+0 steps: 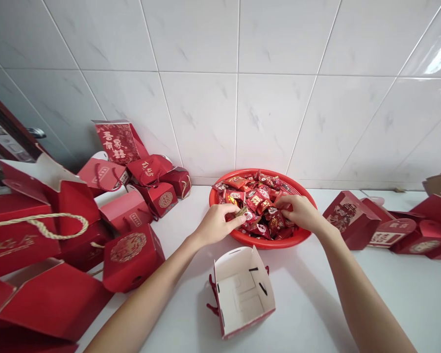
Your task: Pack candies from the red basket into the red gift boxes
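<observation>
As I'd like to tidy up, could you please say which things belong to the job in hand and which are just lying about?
Likely in use:
wrapped sweets
red perforated plastic basket
open gift box, front centre

Seemingly lying about:
gift boxes on the left
gift boxes on the right

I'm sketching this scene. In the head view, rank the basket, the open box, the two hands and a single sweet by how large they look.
1. Basket
2. Open box, though it sits nearer the camera
3. Left hand and right hand: alike, so unranked
4. Single sweet
</observation>
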`<state>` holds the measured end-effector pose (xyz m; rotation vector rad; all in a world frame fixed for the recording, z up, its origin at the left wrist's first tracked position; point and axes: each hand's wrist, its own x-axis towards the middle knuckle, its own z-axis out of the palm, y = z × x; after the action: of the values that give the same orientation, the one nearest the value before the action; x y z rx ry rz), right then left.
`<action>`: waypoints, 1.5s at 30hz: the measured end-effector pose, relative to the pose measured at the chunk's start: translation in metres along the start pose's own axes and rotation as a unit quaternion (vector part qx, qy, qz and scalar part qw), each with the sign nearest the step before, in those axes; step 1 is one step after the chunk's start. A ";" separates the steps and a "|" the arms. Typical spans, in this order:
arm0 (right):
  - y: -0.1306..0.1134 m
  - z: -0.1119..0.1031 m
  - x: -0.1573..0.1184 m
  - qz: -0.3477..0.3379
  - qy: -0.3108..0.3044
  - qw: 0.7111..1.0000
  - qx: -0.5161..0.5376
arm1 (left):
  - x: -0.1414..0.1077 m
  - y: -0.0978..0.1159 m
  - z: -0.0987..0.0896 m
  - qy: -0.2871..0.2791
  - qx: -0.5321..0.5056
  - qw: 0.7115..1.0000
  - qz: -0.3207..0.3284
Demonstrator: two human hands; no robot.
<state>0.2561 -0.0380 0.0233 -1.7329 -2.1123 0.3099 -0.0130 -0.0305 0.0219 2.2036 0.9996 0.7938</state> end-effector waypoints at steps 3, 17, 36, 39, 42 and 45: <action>-0.004 0.004 -0.001 -0.010 -0.015 0.997 -0.079 | 0.000 0.001 0.000 0.001 -0.009 1.000 -0.002; -0.006 0.010 0.001 0.017 0.047 0.998 -0.050 | 0.000 -0.003 0.000 -0.001 -0.021 1.000 -0.003; -0.013 -0.007 -0.005 0.023 0.105 0.876 0.471 | 0.001 -0.002 -0.001 0.008 -0.076 0.997 -0.016; -0.014 -0.007 -0.006 0.003 0.105 0.897 0.429 | 0.001 -0.001 -0.002 0.003 -0.096 0.995 -0.011; -0.011 -0.004 -0.004 -0.018 0.113 0.905 0.409 | 0.001 0.000 -0.002 0.005 -0.096 0.995 -0.013; -0.010 0.001 -0.002 -0.034 0.129 0.900 0.416 | 0.001 0.000 -0.001 0.017 -0.091 0.996 -0.014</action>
<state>0.2470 -0.0420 0.0260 -1.1051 -1.4966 0.7775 -0.0133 -0.0293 0.0229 2.0227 0.9341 0.8773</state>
